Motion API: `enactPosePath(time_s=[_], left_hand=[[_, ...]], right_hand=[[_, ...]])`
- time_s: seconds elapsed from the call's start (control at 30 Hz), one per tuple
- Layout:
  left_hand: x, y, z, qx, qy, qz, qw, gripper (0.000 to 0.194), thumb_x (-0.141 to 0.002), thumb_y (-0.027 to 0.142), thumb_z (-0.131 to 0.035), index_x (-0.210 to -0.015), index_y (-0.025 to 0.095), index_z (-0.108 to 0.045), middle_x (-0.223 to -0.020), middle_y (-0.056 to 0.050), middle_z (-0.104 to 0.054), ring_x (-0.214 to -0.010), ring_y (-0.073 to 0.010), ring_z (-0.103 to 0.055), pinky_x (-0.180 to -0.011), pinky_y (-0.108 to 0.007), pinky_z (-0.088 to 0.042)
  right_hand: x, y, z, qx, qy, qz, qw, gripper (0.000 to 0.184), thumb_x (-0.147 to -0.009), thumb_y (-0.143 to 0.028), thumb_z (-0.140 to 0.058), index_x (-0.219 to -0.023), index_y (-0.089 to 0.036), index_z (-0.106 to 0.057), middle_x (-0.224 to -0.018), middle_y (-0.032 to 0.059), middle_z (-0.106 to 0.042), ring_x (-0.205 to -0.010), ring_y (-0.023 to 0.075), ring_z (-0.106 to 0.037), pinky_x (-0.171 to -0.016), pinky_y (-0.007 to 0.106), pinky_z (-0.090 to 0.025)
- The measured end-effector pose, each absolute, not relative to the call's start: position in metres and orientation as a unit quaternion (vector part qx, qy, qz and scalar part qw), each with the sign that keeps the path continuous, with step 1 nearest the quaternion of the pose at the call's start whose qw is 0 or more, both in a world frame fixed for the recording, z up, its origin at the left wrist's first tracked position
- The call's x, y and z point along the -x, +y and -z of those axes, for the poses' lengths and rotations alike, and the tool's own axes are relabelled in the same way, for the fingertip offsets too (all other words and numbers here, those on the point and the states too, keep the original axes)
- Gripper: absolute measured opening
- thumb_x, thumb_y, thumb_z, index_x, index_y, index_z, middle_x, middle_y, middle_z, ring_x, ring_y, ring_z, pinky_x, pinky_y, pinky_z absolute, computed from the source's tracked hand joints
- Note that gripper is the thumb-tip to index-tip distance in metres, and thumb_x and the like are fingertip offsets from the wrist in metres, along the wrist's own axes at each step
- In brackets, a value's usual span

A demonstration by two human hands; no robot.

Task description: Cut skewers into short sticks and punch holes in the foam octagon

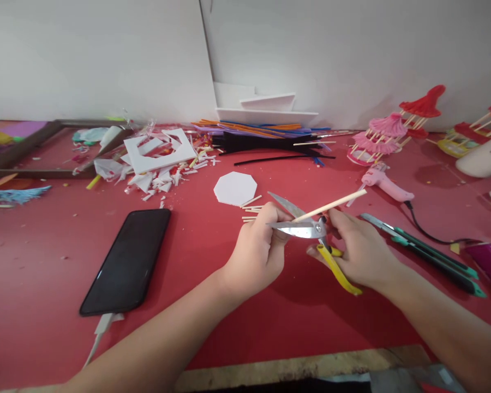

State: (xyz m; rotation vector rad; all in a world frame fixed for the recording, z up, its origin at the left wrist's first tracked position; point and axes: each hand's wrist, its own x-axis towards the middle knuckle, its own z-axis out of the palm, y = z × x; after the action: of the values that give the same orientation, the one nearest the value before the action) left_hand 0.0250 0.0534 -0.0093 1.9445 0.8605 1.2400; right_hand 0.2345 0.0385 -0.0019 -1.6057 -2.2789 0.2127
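Note:
My left hand [259, 251] is closed in a pinch around one end of a thin pale wooden stick [331, 205]. The stick slants up to the right, lying between the parted blades of the yellow-handled scissors [305, 228]. My right hand [358, 245] grips the scissors near the pivot and handles; some of its fingers are hidden behind them. Just beyond my left hand lie several short cut sticks [251, 209], partly covered by it. A white octagonal foam piece [235, 188] rests flat behind those sticks.
A phone [126, 262] with a cable lies at left. White foam scraps [159, 177] are heaped behind it. Pipe cleaners [265, 143] lie at the back. On the right are a pink glue gun [387, 183], a green-black utility knife [425, 254] and a pink-roofed model [378, 141].

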Motion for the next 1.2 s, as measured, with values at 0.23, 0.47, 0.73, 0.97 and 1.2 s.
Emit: enactPosePath(time_s=[0.23, 0.47, 0.73, 0.97, 1.2], left_hand=[[-0.0253, 0.0522, 0.0119, -0.742, 0.331, -0.473, 0.342, 0.011, -0.091, 0.011, -0.043, -0.087, 0.021, -0.046, -0.075, -0.001, -0.055, -0.062, -0.0115, -0.049, -0.054, -0.025, -0.041], [-0.0244, 0.0506, 0.0102, -0.739, 0.323, -0.477, 0.348, 0.016, -0.088, 0.005, -0.044, -0.087, 0.022, -0.046, -0.066, 0.003, -0.049, -0.052, -0.0085, -0.041, -0.048, -0.022, -0.036], [-0.0292, 0.0529, 0.0077, -0.748, 0.322, -0.487, 0.316, 0.021, -0.083, 0.000, -0.041, -0.077, 0.021, -0.044, -0.058, 0.006, -0.044, -0.046, -0.0067, -0.038, -0.044, -0.019, -0.033], [-0.0265, 0.0509, 0.0045, -0.750, 0.345, -0.471, 0.312, 0.023, -0.082, -0.001, -0.039, -0.075, 0.019, -0.048, -0.059, 0.003, -0.058, -0.050, -0.0071, -0.049, -0.049, -0.019, -0.040], [-0.0268, 0.0513, 0.0046, -0.751, 0.345, -0.478, 0.298, 0.024, -0.079, -0.003, -0.039, -0.077, 0.019, -0.049, -0.061, 0.004, -0.060, -0.049, -0.0062, -0.049, -0.049, -0.017, -0.040]], right_hand=[[-0.2387, 0.0398, 0.0038, 0.558, -0.816, -0.035, 0.149, 0.034, -0.072, -0.046, -0.061, -0.074, -0.024, -0.034, -0.063, 0.0000, -0.055, -0.053, 0.0176, -0.052, -0.052, 0.029, -0.033], [-0.2392, 0.0415, 0.0032, 0.548, -0.820, -0.026, 0.165, 0.034, -0.071, -0.045, -0.063, -0.077, -0.024, -0.037, -0.066, 0.0008, -0.058, -0.057, 0.0195, -0.055, -0.055, 0.029, -0.034], [-0.2418, 0.0458, 0.0052, 0.550, -0.815, -0.049, 0.177, 0.035, -0.073, -0.046, -0.064, -0.084, -0.022, -0.042, -0.075, 0.0018, -0.059, -0.063, 0.0186, -0.056, -0.057, 0.029, -0.036], [-0.2385, 0.0463, 0.0047, 0.551, -0.812, -0.089, 0.171, 0.032, -0.073, -0.041, -0.065, -0.083, -0.022, -0.041, -0.074, -0.0003, -0.058, -0.056, 0.0136, -0.051, -0.055, 0.026, -0.035], [-0.2407, 0.0459, 0.0065, 0.544, -0.818, -0.047, 0.181, 0.031, -0.074, -0.042, -0.064, -0.081, -0.022, -0.041, -0.070, -0.0014, -0.057, -0.055, 0.0142, -0.051, -0.054, 0.026, -0.034]])
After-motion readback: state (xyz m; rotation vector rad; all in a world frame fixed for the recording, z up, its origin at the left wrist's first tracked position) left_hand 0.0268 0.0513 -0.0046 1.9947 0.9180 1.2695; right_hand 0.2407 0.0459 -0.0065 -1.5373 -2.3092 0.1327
